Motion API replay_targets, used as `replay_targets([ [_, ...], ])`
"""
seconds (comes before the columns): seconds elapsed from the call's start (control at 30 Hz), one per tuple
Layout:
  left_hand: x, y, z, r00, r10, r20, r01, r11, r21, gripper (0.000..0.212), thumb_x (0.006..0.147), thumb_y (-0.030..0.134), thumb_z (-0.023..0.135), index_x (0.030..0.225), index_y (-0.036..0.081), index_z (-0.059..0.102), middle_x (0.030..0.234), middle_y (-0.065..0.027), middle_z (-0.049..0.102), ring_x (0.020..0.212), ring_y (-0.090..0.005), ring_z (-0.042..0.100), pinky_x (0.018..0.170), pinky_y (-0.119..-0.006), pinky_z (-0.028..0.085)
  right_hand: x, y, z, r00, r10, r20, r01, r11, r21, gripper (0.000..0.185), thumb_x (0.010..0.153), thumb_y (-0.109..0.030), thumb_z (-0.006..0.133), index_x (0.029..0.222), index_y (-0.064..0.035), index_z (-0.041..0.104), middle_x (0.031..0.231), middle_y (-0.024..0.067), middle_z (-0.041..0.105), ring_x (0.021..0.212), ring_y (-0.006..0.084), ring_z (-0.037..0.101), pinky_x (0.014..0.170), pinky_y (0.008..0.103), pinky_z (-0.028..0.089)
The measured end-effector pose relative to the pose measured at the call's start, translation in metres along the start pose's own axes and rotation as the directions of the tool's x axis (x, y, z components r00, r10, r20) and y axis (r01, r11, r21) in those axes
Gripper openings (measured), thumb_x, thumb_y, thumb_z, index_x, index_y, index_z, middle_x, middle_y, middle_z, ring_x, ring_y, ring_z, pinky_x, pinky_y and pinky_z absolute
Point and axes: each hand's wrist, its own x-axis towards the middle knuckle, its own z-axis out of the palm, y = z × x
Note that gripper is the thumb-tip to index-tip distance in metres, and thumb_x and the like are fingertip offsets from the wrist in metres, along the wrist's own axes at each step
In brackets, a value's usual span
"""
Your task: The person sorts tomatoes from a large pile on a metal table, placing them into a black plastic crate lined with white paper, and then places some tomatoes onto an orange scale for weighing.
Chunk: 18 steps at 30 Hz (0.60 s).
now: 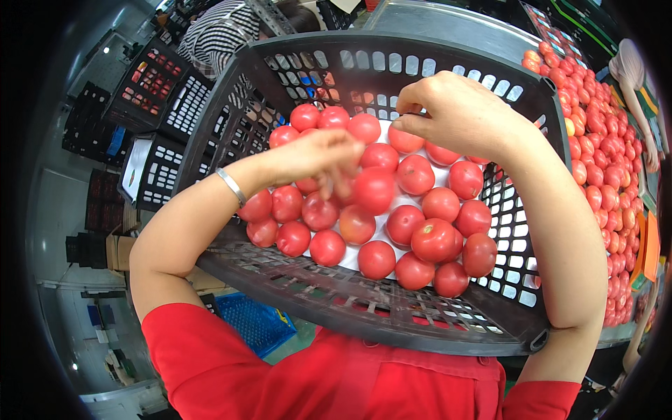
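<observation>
Red tomatoes point(416, 175) lie in a black perforated plastic crate point(399, 310), over a white liner point(350, 258). My left hand point(328, 157), blurred and with a metal bangle at the wrist, is inside the crate over the tomatoes. A blurred tomato point(374, 190) is just right of its fingers; whether they touch it is unclear. My right hand point(438, 107) hangs above the tomatoes at the crate's far side, its thumb and fingers bent and apart, with nothing seen between them. One tomato point(432, 240) with its stem scar up rests on others near the right side.
Many tomatoes point(604, 152) are heaped on the right, beside a person's arm point(638, 113). A metal table point(451, 23) stands beyond the crate. A person in a striped top point(223, 34) is at the upper left, near stacked black crates point(152, 92). A blue crate point(254, 323) sits below left.
</observation>
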Motion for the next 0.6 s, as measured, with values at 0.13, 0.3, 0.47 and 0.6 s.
replay_targets([
  [0.13, -0.004, 0.016, -0.012, 0.982, 0.173, -0.078, -0.168, 0.983, 0.071, 0.034, 0.095, 0.033, 0.052, 0.112, 0.003, 0.05, 0.099, -0.009, 0.06, 0.084, -0.0157, 0.065, 0.062, -0.027, 0.053, -0.002, -0.002, -0.001, 1.0, 0.024, 0.015, -0.024, 1.0, 0.017, 0.023, 0.08, -0.02, 0.058, 0.091, -0.0036, 0.07, 0.083, 0.0173, 0.067, 0.083, 0.0312, 0.066, 0.078, 0.0405, 0.051],
  [0.3, 0.003, -0.02, -0.021, 0.994, 0.066, 0.082, -0.103, 0.763, 0.639, 0.031, 0.085, 0.014, 0.063, 0.111, -0.001, 0.056, 0.101, -0.0115, 0.063, 0.093, -0.0196, 0.062, 0.081, -0.032, 0.05, -0.002, -0.001, 0.003, 1.0, -0.006, 0.002, 0.005, 1.0, 0.017, 0.023, 0.08, -0.021, 0.059, 0.09, -0.0031, 0.07, 0.081, 0.0184, 0.066, 0.082, 0.0315, 0.065, 0.077, 0.041, 0.051],
  [0.47, 0.019, -0.048, 0.013, 0.893, 0.407, 0.194, -0.353, 0.364, 0.862, 0.05, 0.075, 0.02, 0.069, 0.121, 0.01, 0.054, 0.106, -0.0124, 0.058, 0.094, -0.0308, 0.054, 0.079, -0.042, 0.047, -0.002, -0.006, 0.002, 0.999, 0.001, 0.042, -0.001, 1.0, -0.002, 0.024, 0.082, -0.023, 0.06, 0.088, -0.0006, 0.068, 0.079, 0.0185, 0.066, 0.077, 0.0317, 0.065, 0.073, 0.0402, 0.05],
  [0.6, 0.019, -0.041, 0.022, 0.917, 0.298, 0.265, -0.314, 0.131, 0.94, 0.056, 0.069, 0.017, 0.07, 0.123, 0.016, 0.054, 0.12, -0.0091, 0.052, 0.102, -0.0315, 0.051, 0.08, -0.042, 0.047, -0.002, -0.006, 0.001, 0.997, 0.003, 0.078, -0.002, 1.0, -0.017, 0.024, 0.082, -0.022, 0.06, 0.087, -0.0003, 0.067, 0.072, 0.0173, 0.064, 0.07, 0.0291, 0.064, 0.068, 0.0391, 0.049],
])
